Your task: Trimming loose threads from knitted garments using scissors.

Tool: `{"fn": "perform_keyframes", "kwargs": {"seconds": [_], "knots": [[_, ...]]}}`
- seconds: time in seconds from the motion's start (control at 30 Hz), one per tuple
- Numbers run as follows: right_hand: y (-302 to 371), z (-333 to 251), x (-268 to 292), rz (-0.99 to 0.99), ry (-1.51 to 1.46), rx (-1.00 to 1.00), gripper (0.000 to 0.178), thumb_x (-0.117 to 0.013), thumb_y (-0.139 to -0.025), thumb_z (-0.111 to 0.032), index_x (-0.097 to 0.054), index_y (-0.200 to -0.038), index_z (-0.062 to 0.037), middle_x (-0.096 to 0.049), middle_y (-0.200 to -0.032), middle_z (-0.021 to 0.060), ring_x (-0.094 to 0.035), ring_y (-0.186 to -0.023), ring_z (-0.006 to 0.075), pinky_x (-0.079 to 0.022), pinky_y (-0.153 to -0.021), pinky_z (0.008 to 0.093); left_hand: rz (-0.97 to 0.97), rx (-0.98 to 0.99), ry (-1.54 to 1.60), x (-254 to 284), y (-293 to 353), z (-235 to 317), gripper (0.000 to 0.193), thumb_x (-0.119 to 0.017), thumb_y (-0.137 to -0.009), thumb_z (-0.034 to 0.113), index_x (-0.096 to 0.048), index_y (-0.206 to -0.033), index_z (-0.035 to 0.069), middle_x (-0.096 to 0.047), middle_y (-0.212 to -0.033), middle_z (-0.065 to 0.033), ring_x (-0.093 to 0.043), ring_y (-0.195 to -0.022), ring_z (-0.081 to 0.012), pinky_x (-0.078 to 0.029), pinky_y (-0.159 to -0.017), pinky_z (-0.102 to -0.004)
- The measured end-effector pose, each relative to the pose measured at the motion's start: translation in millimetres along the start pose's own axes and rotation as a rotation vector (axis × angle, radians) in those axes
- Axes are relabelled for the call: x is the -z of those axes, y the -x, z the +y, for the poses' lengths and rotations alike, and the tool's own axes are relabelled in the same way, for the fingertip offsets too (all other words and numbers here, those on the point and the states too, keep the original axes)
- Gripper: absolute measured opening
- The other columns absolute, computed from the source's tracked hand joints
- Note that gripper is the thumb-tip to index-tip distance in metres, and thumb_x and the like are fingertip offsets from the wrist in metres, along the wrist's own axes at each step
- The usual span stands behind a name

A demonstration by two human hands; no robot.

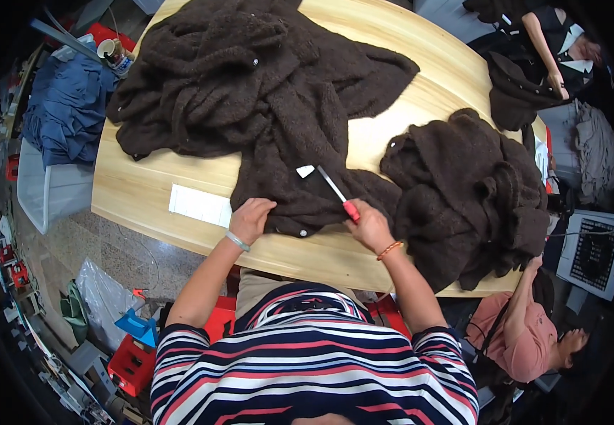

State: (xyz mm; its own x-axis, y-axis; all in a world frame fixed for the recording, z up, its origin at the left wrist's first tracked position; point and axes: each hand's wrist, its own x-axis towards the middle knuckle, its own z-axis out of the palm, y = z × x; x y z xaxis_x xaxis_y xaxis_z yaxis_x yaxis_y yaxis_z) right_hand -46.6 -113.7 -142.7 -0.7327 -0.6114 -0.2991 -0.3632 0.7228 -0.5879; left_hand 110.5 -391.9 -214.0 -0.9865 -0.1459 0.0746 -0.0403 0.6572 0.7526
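A dark brown fleecy garment (300, 134) with small shiny buttons lies spread and bunched over the pale wooden table (200, 170). My left hand (251, 218) rests on its near left corner, with the fingers stretched over the cloth. In my right hand (370, 225) is a red-handled tool with a straight metal shaft (331, 183), pointing away and to the left. Its exact kind is unclear. Close to the shaft's tip, a small white flat piece (305, 171) lies on the fabric. One button (303, 232) sits at the garment's near edge, between my hands.
More brown fleecy cloth (470, 191) is heaped on the right. A white paper slip (199, 204) lies left of my hand. Blue cloth (69, 103) fills a plastic bin (55, 188) beside the table. Two people are at the right, one in a pink top (516, 336).
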Motion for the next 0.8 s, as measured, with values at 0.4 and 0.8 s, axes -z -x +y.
{"fn": "perform_keyframes", "kwargs": {"seconds": [0.4,0.8], "knots": [[11,16,50,0.087,-0.024,-0.022,0.033,-0.068,-0.079,-0.007,-0.057,-0.11,-0.0094,-0.062,-0.099,0.019,-0.061,-0.095,0.0394,-0.049,-0.082,0.0443,-0.15,-0.186,-0.356,4,37,21,0.031,-0.072,-0.071,0.012,-0.06,-0.1,0.007,-0.056,-0.104,-0.011,-0.052,-0.106,-0.0295,-0.032,-0.098,-0.0467],[-122,-78,200,0.506,0.212,0.379,0.033,-0.065,-0.084,-0.014,-0.059,-0.116,-0.0087,-0.065,-0.106,0.02,-0.06,-0.1,0.0414,-0.049,-0.086,0.0439,-0.192,0.424,0.778,57,41,95,0.02,-0.064,-0.084,0.005,-0.057,-0.103,0.002,-0.062,-0.09,-0.0032,-0.059,-0.084,-0.0122,-0.048,-0.078,-0.0278]]}}
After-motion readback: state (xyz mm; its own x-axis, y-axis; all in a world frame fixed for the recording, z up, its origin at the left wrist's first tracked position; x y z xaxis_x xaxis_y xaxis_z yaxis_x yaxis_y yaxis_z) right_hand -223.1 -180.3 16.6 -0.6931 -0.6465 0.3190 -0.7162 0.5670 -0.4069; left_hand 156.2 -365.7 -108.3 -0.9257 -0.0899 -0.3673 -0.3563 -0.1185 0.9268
